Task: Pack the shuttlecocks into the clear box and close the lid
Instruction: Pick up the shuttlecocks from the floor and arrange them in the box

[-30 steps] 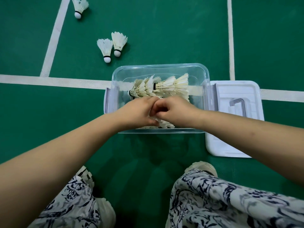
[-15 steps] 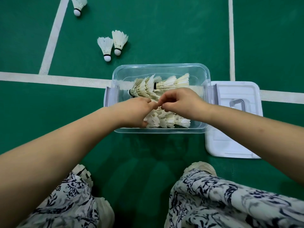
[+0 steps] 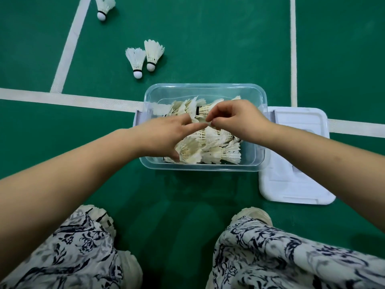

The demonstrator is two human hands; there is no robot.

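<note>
Left hand [image 3: 164, 138] flat, fingers straight, over shuttlecocks [image 3: 220, 152] in box [image 3: 205, 86]. Right hand [image 3: 236, 120] pinches a feather tip. Lid [image 3: 295, 184] beside box.

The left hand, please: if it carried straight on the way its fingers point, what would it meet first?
Most likely the right hand, whose curled fingertips sit just beyond the straight fingers of the left hand, above the shuttlecocks in the box; depth is unclear.
</note>
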